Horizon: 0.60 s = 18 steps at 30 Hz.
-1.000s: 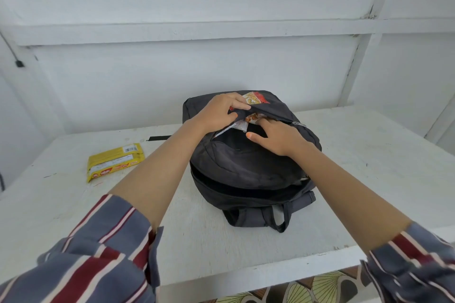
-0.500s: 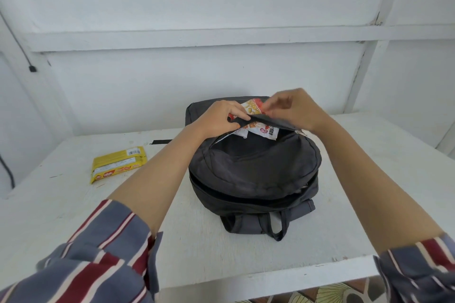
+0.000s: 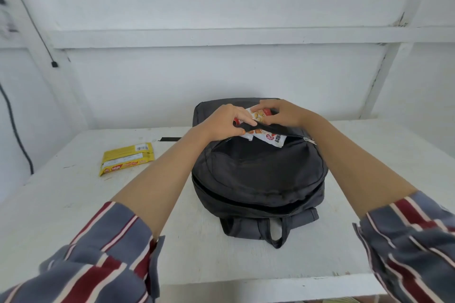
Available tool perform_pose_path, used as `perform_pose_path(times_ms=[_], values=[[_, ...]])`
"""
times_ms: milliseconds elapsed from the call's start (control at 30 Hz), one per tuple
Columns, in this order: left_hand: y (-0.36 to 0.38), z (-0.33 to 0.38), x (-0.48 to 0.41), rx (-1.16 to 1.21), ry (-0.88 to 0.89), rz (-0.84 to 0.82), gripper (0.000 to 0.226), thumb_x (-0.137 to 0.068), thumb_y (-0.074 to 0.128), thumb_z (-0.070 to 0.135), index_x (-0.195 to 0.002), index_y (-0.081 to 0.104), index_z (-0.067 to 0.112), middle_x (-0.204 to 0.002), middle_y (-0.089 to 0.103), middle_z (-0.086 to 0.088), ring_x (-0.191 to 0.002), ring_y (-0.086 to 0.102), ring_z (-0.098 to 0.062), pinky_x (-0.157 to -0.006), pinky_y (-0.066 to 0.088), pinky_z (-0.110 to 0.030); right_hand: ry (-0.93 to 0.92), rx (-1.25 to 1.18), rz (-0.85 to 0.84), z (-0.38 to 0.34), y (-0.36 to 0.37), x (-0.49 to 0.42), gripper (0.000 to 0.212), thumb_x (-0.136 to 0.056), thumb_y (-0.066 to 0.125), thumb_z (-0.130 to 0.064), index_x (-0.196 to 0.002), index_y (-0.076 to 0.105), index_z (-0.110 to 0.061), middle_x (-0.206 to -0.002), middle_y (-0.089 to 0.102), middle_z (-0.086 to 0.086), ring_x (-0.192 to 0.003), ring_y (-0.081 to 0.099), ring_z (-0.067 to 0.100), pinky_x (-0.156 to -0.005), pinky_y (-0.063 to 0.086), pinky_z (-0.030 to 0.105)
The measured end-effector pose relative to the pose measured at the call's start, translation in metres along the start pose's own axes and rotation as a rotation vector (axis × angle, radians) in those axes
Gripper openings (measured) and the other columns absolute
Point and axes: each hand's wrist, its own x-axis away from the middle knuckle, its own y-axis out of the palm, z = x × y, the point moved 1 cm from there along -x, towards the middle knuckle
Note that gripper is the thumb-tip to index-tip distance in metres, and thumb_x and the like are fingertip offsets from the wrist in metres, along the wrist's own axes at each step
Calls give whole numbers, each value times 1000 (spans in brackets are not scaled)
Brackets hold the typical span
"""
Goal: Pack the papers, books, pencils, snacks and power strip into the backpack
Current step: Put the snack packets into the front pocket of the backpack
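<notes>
Lying on the white tabletop (image 3: 73, 204), the black backpack (image 3: 258, 174) had its front pocket unzipped. The left hand (image 3: 227, 120) gripped the pocket's upper edge, while the right hand (image 3: 283, 113) pinched a snack packet (image 3: 269, 137), seemingly half inside the pocket. A yellow snack pack (image 3: 126, 158) lay well apart to the left.

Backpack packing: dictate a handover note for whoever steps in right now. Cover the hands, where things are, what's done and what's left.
Left hand: grips the edge of the open upper pocket of the backpack, holding it open.
Right hand: pinches the red-and-white snack packet, which is partly tucked into that pocket.
The backpack lies flat on the white table.
The yellow snack pack lies on the table to the backpack's left, untouched.
Done: the papers, books, pencils and power strip are out of view, probably already inside.
Left: push this packet fully in, pack the yellow one, then close the zips.
</notes>
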Motion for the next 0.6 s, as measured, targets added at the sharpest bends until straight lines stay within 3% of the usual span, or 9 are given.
perform_pose_path(times_ms=[67,200,333,500,600], values=[[1,0,1,-1,-7,0,34,-79,66,-1,-110,69,13,-116,65,-4,-99,53,-7,-84,40,-14,-30,26,-13,2,1,0,44,-86,59,-10,-123,56,-33,-152,26,2,-138,28,19,-109,26,34],[2,0,2,19,-26,19,34,-78,66,-2,-109,70,12,-113,66,-6,-95,55,-8,-90,43,-23,-94,49,72,7,3,1,39,-87,60,-7,-122,60,-24,-144,42,4,-134,36,18,-109,29,32],[1,3,3,32,-36,40,35,-78,66,-4,-109,70,11,-109,67,-4,-99,59,-12,-98,46,-31,-128,59,217,9,5,6,34,-87,59,-6,-119,63,-17,-125,59,2,-115,52,18,-100,40,28],[1,15,9,35,-32,49,35,-78,62,-8,-110,69,7,-112,65,-5,-103,58,-11,-97,44,-24,-117,70,327,14,3,13,35,-85,57,-1,-116,65,-14,-125,61,5,-117,53,21,-104,40,34],[4,18,13,-6,-38,65,35,-80,60,-8,-111,68,7,-119,64,-6,-108,56,-11,-98,40,-18,-82,76,428,18,4,18,35,-83,56,-1,-115,66,-13,-125,61,6,-119,52,21,-105,39,31]])
